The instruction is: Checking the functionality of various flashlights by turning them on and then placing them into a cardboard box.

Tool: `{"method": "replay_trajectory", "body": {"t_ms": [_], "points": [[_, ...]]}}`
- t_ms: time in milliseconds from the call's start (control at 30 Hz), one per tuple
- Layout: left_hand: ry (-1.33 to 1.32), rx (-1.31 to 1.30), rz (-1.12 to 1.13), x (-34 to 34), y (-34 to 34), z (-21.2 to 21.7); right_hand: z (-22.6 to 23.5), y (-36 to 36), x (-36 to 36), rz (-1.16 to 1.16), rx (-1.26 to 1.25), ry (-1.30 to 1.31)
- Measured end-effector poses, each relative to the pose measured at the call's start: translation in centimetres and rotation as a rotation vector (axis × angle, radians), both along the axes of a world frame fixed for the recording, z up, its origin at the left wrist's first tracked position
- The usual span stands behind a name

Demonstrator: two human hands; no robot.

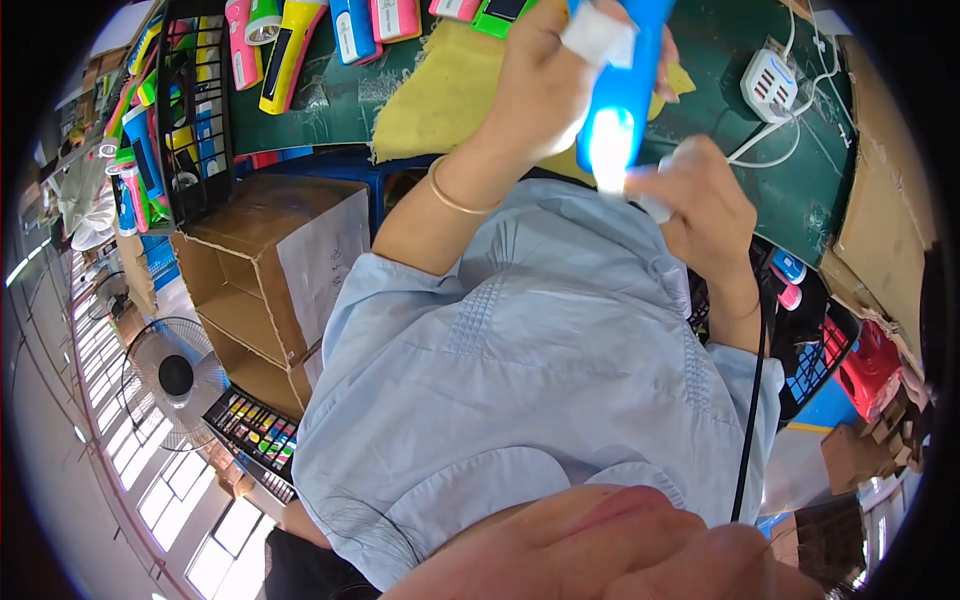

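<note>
Head view: looking down past a pale blue shirt (530,370) to a dark green bench top (800,190).
Cardboard box: an open brown carton (270,270) stands left of the person, flaps up; what lies inside cannot be made out.
Wire rack: a black wire rack (195,110) at the upper left holds plastic torches (135,160) in pink, yellow, green and blue, stacked on end.
Bench row: more torches (290,50) in yellow, pink and blue lie side by side along the far edge of the bench.
Tray: a dark tray (255,430) near the floor holds rows of small bright-coloured pieces.
Left hand: the left hand (545,85) is raised over the bench, wrist bent, fingers curled tight around the body of a blue torch (625,90); a thin gold bangle (455,195) sits on the wrist.
Blue torch: held above the bench in front of the chest, smooth glossy plastic, its lamp end lit bright white and pointing toward the person.
Right hand: the right hand (705,205) meets the lit end from below, fingers bent and pinching at it; what exactly they grip is hidden by glare.
Yellow cloth: a ragged yellow cloth (440,100) lies flat beneath the hands.
Charger: a white multi-port plug block (770,85) with white cables rests at the right of the bench.
Fan: a round wire-guarded fan (175,375) stands on the floor at the left.
</note>
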State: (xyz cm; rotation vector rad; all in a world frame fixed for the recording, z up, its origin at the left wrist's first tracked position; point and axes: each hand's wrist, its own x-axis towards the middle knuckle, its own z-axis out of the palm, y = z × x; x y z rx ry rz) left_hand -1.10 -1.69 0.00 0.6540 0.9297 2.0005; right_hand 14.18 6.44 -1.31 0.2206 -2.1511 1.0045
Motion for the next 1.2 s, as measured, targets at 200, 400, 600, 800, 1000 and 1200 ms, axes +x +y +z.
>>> {"method": "replay_trajectory", "body": {"t_ms": [200, 400, 600, 800, 1000, 1200], "points": [[-0.114, -0.046, 0.062, -0.6, 0.6, -0.1, -0.2, -0.7, 1.2, 0.135, 0.179, 0.062], [0.229, 0.328, -0.047, 0.7, -0.5, -0.7, -0.3, -1.2, -0.3, -0.261, -0.318, -0.361], [1.084, 0.155, -0.016, 1.2, -3.1, -1.3, -1.4, -0.1, -0.7, -0.073, -0.494, -0.358], [1.016, -0.118, 0.013, 1.6, -4.5, -1.8, -1.8, 1.8, 0.8, -0.137, -0.349, -0.35], [1.084, -0.188, 0.151, 2.3, -4.4, -1.5, -1.6, 1.2, 1.1, -0.146, -0.534, -0.361], [0.647, -0.284, 0.054, 2.4, -3.0, -0.1, 1.9, 0.8, 0.9, -0.109, -0.458, -0.241]]}}
